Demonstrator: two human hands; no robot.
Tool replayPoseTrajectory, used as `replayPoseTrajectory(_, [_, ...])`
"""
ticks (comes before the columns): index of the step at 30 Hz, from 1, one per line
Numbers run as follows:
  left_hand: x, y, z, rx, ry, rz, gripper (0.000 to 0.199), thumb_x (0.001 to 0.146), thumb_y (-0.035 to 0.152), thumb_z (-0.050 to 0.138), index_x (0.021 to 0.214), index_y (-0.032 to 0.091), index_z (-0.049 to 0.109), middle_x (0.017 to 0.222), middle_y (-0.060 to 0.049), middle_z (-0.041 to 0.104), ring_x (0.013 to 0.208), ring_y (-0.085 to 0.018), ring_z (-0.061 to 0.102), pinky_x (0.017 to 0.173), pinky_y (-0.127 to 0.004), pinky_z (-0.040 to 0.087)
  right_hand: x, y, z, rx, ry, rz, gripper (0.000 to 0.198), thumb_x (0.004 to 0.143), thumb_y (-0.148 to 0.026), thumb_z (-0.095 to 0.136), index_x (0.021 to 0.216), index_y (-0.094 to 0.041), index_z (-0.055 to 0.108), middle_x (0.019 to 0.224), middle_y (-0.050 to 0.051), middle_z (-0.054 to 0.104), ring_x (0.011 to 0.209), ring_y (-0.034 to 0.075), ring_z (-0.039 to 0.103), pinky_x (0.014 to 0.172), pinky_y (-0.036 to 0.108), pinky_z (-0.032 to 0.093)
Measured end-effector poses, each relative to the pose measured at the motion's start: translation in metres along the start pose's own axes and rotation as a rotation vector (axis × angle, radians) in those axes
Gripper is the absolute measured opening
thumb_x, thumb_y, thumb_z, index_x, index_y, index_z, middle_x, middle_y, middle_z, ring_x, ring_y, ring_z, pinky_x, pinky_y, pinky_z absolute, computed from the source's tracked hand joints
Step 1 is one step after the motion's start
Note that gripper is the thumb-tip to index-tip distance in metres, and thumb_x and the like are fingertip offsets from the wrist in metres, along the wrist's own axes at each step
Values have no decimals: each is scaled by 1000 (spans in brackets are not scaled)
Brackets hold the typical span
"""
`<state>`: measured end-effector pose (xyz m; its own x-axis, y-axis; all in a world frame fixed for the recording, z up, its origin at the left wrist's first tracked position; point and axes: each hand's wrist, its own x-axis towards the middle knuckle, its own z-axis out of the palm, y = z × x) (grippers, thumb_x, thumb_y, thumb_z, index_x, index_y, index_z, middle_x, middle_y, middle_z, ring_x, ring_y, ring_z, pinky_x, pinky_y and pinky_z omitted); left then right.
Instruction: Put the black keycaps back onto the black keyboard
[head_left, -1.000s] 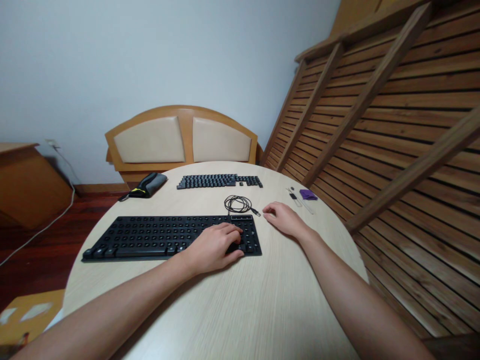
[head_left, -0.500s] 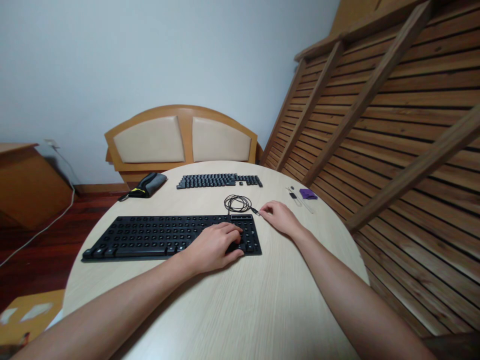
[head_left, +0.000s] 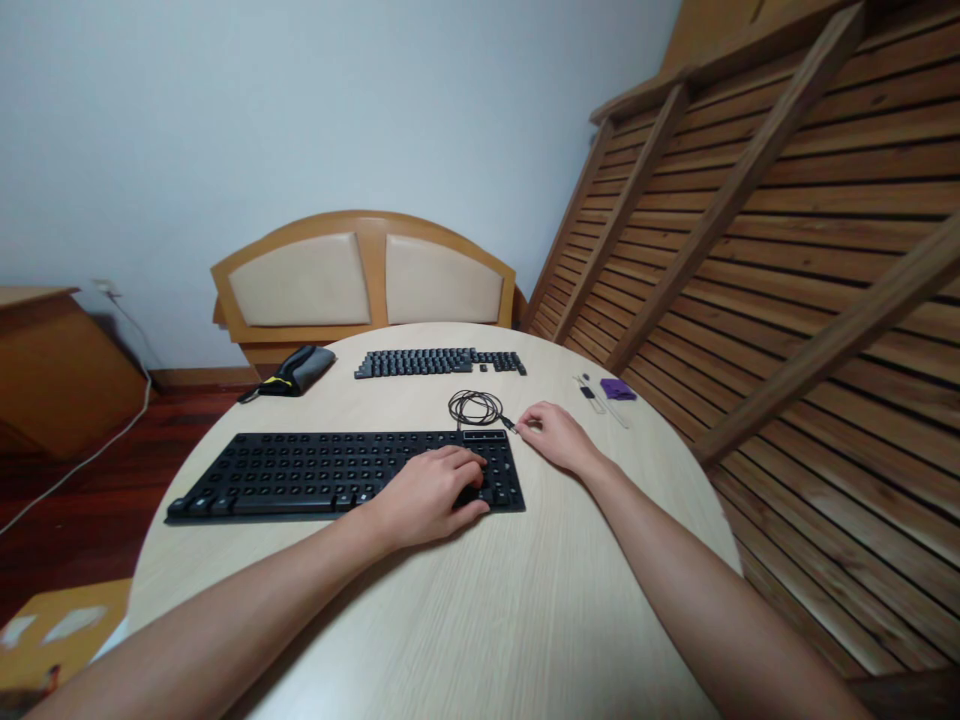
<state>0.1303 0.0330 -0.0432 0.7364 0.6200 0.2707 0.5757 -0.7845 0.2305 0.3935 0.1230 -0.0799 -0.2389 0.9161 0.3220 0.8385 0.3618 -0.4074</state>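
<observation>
A black keyboard (head_left: 300, 470) lies flat on the table, most of its keys without caps, with a row of caps along the near edge. My left hand (head_left: 435, 490) rests over its right end, fingers bent onto the number pad and thumb apart near the front edge. Underneath the palm the keys are hidden. To the right of the keyboard, my right hand (head_left: 555, 435) is closed in a pinch at the plug (head_left: 510, 424) of a black cable. The coiled cable (head_left: 476, 405) lies behind the keyboard's right end.
Loose black keycaps (head_left: 420, 362) stand in rows at the table's far side. A black and grey pouch (head_left: 296, 372) is at the far left. Small wire tools (head_left: 589, 393) and a purple cloth (head_left: 616, 389) lie at the right. Wooden slats (head_left: 787, 300) lean beside the table.
My right hand and the plug have shifted very slightly left. My left hand stays in place on the keyboard.
</observation>
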Motion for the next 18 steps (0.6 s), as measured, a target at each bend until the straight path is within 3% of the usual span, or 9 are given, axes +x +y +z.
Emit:
replayPoseTrajectory(7, [0, -1, 1, 11, -2, 5, 17, 92, 33, 64, 94, 16, 64, 124, -11, 68, 118, -28, 62, 99, -43, 54, 8, 6, 6, -64, 14, 41, 21, 93, -31, 57, 91, -19, 73, 100, 8, 72, 95, 20, 63, 87, 29, 45])
replayPoseTrajectory(18, [0, -1, 0, -9, 7, 0, 17, 92, 33, 64, 94, 17, 64, 125, -11, 67, 115, -27, 64, 99, -43, 53, 44, 17, 10, -252, -48, 178, 35, 96, -37, 52, 123, -19, 66, 134, 13, 62, 121, 31, 53, 102, 43, 41])
